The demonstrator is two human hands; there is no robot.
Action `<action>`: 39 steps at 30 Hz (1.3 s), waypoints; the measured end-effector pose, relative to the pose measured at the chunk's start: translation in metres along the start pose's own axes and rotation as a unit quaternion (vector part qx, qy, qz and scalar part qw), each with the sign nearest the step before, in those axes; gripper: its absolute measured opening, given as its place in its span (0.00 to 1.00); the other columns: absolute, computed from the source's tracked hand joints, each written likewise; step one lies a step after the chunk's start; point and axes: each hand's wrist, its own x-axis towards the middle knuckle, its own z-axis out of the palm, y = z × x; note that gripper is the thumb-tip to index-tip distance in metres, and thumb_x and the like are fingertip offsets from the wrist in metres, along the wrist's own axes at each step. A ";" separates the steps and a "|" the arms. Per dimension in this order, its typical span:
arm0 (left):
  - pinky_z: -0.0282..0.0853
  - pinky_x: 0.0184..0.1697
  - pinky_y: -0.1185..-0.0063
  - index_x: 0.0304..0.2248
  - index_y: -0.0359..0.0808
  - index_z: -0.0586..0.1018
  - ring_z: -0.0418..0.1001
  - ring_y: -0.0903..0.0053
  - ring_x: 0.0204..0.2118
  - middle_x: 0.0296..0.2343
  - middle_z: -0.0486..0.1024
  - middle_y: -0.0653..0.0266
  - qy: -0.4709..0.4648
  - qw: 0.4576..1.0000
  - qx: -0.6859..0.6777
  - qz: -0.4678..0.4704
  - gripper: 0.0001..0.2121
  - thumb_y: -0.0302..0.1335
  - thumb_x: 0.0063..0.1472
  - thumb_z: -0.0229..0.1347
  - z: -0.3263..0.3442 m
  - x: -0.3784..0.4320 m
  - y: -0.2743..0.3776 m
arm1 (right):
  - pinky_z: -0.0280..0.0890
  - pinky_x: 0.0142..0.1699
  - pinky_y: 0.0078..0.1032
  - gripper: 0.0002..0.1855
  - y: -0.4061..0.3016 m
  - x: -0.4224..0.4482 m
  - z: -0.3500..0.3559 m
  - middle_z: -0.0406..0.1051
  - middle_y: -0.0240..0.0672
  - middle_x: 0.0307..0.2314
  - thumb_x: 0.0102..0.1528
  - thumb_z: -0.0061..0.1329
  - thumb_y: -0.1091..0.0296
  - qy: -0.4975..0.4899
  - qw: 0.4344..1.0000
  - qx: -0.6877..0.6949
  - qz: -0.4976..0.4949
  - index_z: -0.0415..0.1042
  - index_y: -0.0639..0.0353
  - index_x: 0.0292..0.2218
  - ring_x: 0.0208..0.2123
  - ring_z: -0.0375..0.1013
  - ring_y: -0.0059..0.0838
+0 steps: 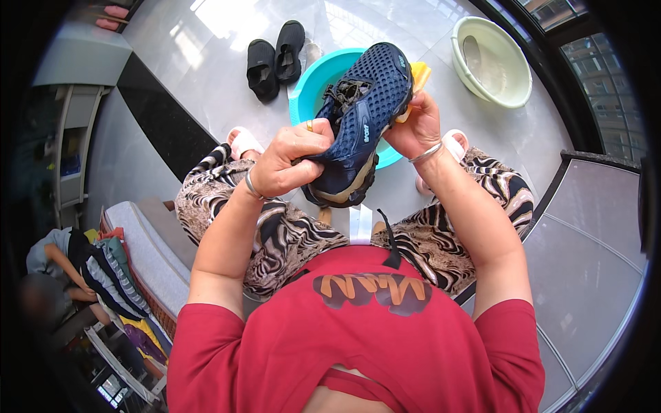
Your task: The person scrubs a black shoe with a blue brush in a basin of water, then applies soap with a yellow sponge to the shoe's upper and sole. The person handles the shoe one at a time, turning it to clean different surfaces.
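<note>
A blue mesh sports shoe (pixel 379 93) with a dark tread and grey laces is tilted over a turquoise basin (pixel 311 88) on the floor. My left hand (pixel 297 155), with a ring and a bangle, grips the shoe's heel collar, the thumb outside it. At the sole side, my right hand (pixel 417 126) holds a yellow cloth or sponge (pixel 421 77) against the shoe's edge. Part of that yellow thing is hidden behind the shoe, and so is much of the basin's inside.
A pair of black shoes (pixel 262 69) stands beyond the basin at left. A pale green basin (pixel 496 67) sits at upper right near the window. Grey cabinets (pixel 588 248) flank my right side. At far left, another person bends by a cushioned seat (pixel 150 253) with clothes.
</note>
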 end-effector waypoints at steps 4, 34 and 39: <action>0.62 0.38 0.73 0.21 0.29 0.69 0.65 0.65 0.33 0.26 0.66 0.58 -0.036 0.993 0.113 0.013 0.03 0.19 0.42 0.49 -0.003 0.015 0.009 | 0.62 0.54 0.37 0.25 -0.009 0.004 0.014 0.72 0.40 0.42 0.42 0.44 0.63 -0.030 0.998 0.049 -0.012 0.71 0.61 0.43 0.45 0.70 0.39; 0.70 0.48 0.74 0.39 0.29 0.74 0.75 0.71 0.39 0.36 0.77 0.58 0.255 0.650 -0.646 -0.310 0.12 0.31 0.62 0.48 -0.003 0.040 -0.022 | 0.63 0.52 0.39 0.22 -0.023 0.028 0.017 0.73 0.39 0.39 0.50 0.40 0.53 -0.009 0.994 0.084 -0.075 0.73 0.58 0.40 0.42 0.71 0.40; 0.59 0.57 0.65 0.46 0.30 0.73 0.70 0.65 0.49 0.44 0.74 0.53 0.201 0.641 -0.709 -0.214 0.20 0.38 0.63 0.48 0.008 0.042 -0.030 | 0.66 0.49 0.36 0.18 -0.019 0.030 0.027 0.74 0.39 0.37 0.53 0.40 0.58 -0.105 0.991 0.068 -0.056 0.73 0.60 0.38 0.40 0.73 0.38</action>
